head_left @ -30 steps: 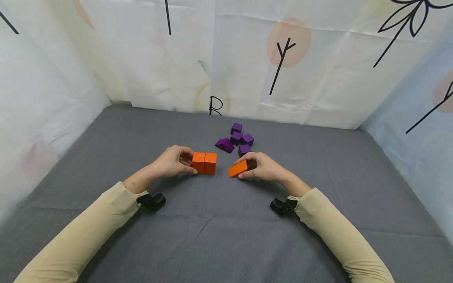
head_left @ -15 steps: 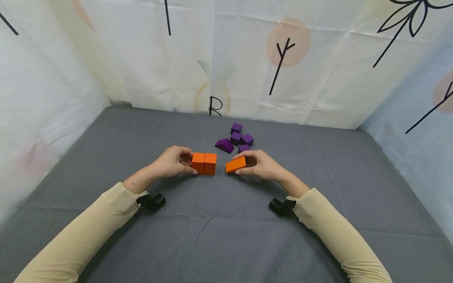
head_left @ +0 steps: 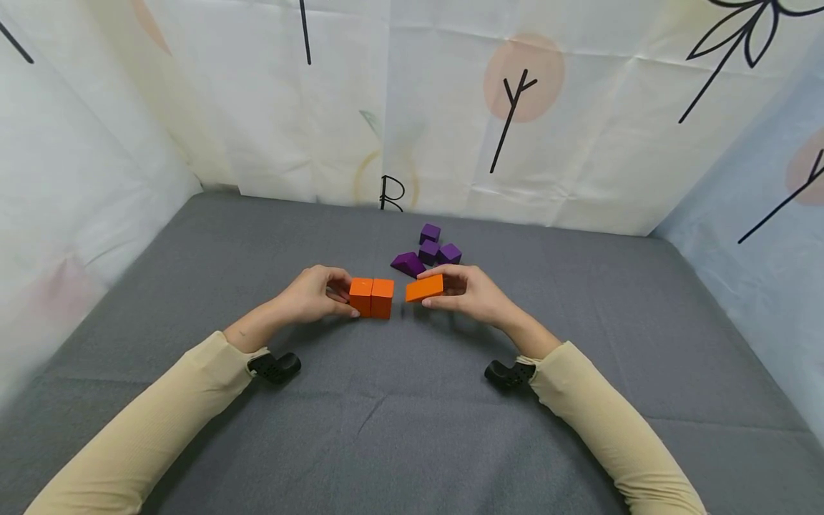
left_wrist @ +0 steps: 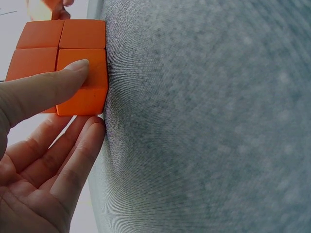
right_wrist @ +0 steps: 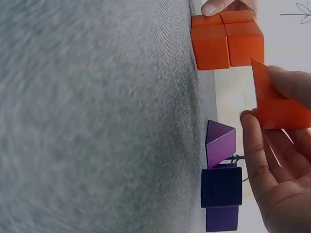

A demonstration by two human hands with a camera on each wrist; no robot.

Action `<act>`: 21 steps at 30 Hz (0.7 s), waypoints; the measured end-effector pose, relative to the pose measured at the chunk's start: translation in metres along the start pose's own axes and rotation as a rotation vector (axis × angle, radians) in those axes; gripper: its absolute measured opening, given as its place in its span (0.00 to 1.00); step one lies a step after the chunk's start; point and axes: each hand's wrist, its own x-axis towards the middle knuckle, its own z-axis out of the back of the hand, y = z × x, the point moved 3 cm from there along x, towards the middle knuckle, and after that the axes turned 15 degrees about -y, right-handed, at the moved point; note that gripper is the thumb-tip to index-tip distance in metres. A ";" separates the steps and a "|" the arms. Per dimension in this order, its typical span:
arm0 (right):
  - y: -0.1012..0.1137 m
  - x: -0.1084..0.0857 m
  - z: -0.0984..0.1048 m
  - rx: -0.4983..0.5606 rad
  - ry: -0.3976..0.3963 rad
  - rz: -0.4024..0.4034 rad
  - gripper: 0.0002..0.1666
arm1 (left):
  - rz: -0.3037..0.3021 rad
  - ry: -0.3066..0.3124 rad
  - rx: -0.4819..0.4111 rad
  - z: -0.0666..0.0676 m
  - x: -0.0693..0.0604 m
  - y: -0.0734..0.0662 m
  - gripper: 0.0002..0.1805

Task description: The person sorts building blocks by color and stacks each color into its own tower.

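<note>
Orange cubes (head_left: 382,298) form a small block, two wide and two high, on the grey cloth. The left hand (head_left: 315,295) grips the block's left side; in the left wrist view its thumb lies on the near face of the cubes (left_wrist: 80,36). Just right of the block, the right hand (head_left: 473,293) pinches an orange wedge-shaped piece (head_left: 424,288) between thumb and fingers. This piece (right_wrist: 282,109) is held above the cloth in the right wrist view, apart from the cubes (right_wrist: 211,47).
Behind the right hand lie several purple cubes (head_left: 429,252) and a purple triangular piece (head_left: 408,264). Grey cloth (head_left: 386,429) covers the table. A patterned white curtain (head_left: 438,107) stands along the back, with more fabric at both sides.
The right hand has moved the orange wedge leftward and up, away from the cloth, and now hides the nearest purple cube. The left hand and the orange block have stayed put.
</note>
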 end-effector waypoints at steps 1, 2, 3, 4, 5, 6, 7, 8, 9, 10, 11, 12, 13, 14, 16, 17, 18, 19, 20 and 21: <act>0.000 0.000 0.000 0.008 -0.002 0.005 0.26 | 0.000 0.002 -0.003 0.000 0.000 0.000 0.19; 0.001 0.000 0.000 0.010 -0.005 0.012 0.26 | 0.000 0.004 -0.005 0.000 0.000 0.000 0.19; 0.002 0.000 0.000 0.010 -0.009 0.021 0.26 | 0.001 0.005 -0.005 0.000 0.000 0.000 0.19; 0.003 0.000 0.000 0.012 -0.014 0.029 0.26 | 0.000 0.007 -0.004 0.000 0.000 0.000 0.19; 0.004 0.001 0.000 0.010 -0.018 0.039 0.26 | -0.001 0.008 -0.004 -0.001 0.000 0.000 0.19; 0.004 0.001 0.000 0.009 -0.024 0.048 0.25 | -0.001 0.008 -0.002 -0.001 0.000 0.000 0.19; 0.006 0.001 0.000 0.007 -0.028 0.058 0.25 | -0.001 0.009 -0.002 -0.001 0.000 0.000 0.19; 0.007 0.002 0.000 0.006 -0.032 0.065 0.25 | -0.001 0.009 -0.002 -0.001 0.000 0.000 0.19; 0.008 0.002 0.000 0.006 -0.035 0.068 0.25 | 0.000 0.009 -0.003 -0.001 0.000 0.000 0.19; 0.008 0.002 0.000 0.006 -0.039 0.071 0.25 | -0.001 0.010 -0.004 -0.001 0.000 0.001 0.19; 0.009 0.003 -0.001 0.005 -0.044 0.070 0.25 | 0.001 0.010 -0.005 -0.001 0.000 0.000 0.19; 0.010 0.003 -0.001 0.005 -0.049 0.065 0.25 | 0.004 0.011 -0.007 0.000 0.000 0.000 0.19; 0.011 0.004 -0.001 0.004 -0.054 0.063 0.25 | 0.006 0.012 -0.009 0.000 0.000 0.000 0.19; 0.011 0.004 -0.002 0.005 -0.058 0.058 0.25 | 0.008 0.012 -0.011 0.000 0.000 0.000 0.19; 0.013 0.005 -0.002 0.009 -0.065 0.053 0.25 | 0.011 0.013 -0.015 0.000 0.000 0.000 0.19; 0.013 0.005 -0.003 0.011 -0.068 0.048 0.25 | 0.013 0.013 -0.017 0.000 0.000 0.000 0.19; 0.014 0.005 -0.003 0.008 -0.071 0.047 0.25 | 0.014 0.012 -0.018 0.000 0.000 -0.001 0.19; 0.014 0.006 -0.003 0.003 -0.076 0.047 0.24 | 0.014 0.012 -0.019 0.000 0.000 -0.001 0.19; 0.015 0.005 -0.003 -0.002 -0.080 0.046 0.24 | 0.014 0.012 -0.020 0.000 0.000 -0.001 0.19; 0.015 0.006 -0.004 -0.006 -0.086 0.048 0.24 | 0.014 0.011 -0.020 0.000 0.000 -0.001 0.19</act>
